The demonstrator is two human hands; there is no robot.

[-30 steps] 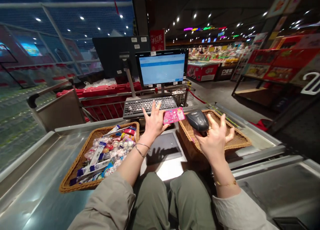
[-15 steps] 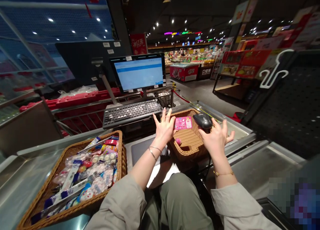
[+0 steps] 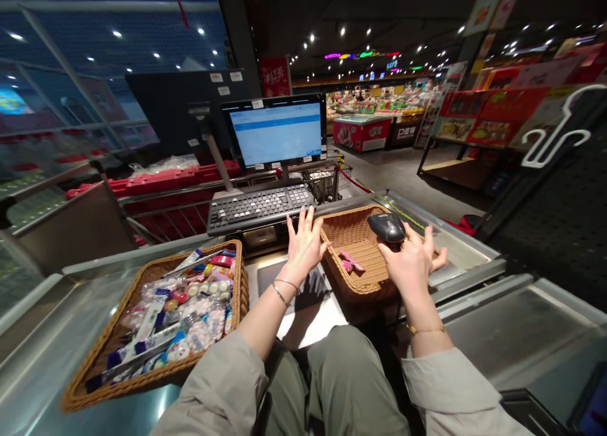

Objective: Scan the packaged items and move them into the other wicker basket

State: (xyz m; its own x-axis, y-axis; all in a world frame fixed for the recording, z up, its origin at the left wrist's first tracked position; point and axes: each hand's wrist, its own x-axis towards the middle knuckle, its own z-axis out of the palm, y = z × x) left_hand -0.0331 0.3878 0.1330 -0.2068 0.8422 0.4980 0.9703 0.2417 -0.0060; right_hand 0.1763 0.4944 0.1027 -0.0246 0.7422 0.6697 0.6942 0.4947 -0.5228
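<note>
A black handheld barcode scanner [image 3: 387, 227] is held in my right hand [image 3: 411, 262], over the right side of a wicker basket [image 3: 372, 255]. My left hand [image 3: 305, 249] is empty with its fingers spread, just left of that basket and in front of the keyboard [image 3: 260, 208]. Inside the basket lies a small pink packet [image 3: 351, 261], together with another little pink item beside it. At the left stands a second wicker basket [image 3: 242, 278], filled with mixed sweets [image 3: 190, 316] in tubes, jars and wrappers.
Behind the keyboard, a lit monitor [image 3: 277, 135] stands on the counter. A grey flat panel [image 3: 279, 287] lies between the baskets. Metal counter surfaces [image 3: 512, 328] extend to both sides. A white hook [image 3: 552, 135] hangs at the right, and a shopping cart [image 3: 327, 183] is beyond.
My left hand has let go of the pink packet, which now lies in the right basket, and has moved slightly left. The scanner stays in my right hand. The view has shifted a little.
</note>
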